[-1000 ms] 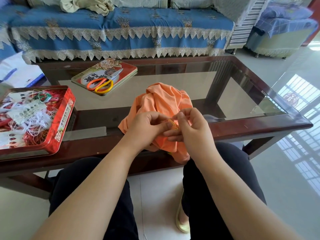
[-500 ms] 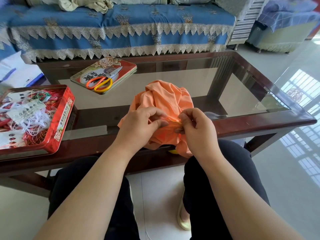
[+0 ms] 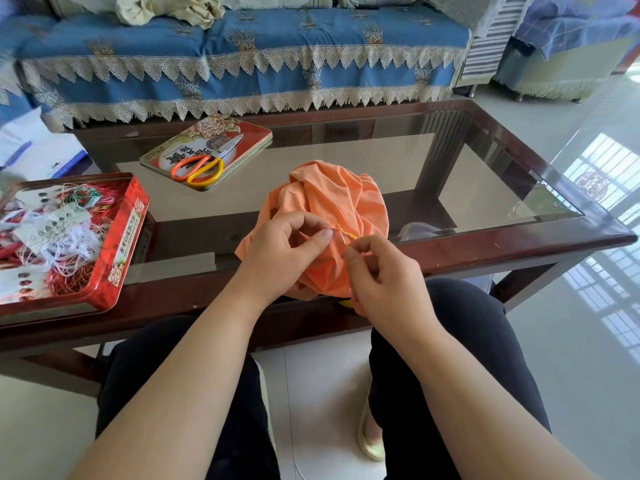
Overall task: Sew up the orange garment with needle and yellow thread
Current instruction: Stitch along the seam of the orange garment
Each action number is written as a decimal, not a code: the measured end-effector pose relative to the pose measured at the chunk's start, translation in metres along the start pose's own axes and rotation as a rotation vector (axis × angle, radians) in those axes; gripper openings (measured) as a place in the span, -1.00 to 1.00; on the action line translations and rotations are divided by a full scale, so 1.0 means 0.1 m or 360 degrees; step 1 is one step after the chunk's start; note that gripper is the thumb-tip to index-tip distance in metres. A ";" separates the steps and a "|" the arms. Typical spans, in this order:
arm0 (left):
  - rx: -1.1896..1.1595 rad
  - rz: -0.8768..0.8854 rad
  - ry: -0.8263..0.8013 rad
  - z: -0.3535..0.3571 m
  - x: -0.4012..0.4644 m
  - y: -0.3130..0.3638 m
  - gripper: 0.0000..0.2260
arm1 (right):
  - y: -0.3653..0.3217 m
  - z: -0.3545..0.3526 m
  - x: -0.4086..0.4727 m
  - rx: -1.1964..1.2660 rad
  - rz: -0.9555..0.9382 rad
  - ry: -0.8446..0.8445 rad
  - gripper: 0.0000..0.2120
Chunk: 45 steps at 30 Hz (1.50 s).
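Scissors (image 3: 207,163) on lid (image 3: 242,133), garment (image 3: 332,199) right.

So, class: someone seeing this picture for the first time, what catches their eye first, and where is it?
The bunched orange garment at the table's near edge, with the left hand gripping it and the right hand pinching yellow thread just above. Then the red tin of tangled threads at left, and orange-handled scissors on a lid behind.

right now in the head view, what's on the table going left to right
red tin of threads → tin lid with the scissors on it → orange garment, gripped by the left hand, with the right hand pinching the yellow thread beside it
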State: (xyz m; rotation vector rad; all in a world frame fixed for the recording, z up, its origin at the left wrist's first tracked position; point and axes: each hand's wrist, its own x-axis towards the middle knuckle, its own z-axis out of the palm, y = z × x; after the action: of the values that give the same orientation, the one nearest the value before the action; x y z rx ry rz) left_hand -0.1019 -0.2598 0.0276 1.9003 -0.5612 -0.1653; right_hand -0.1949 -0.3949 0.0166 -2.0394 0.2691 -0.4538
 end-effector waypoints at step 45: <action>0.0310 0.0289 -0.0008 0.06 -0.07 0.08 -0.90 | 0.01 0.03 0.05 -0.0186 0.0149 0.0065 -0.86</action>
State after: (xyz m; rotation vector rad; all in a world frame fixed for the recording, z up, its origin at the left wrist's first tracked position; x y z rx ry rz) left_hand -0.1130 -0.2644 0.0318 2.0241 -0.7729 0.0030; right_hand -0.1894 -0.3942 0.0157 -2.1222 0.4230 -0.4308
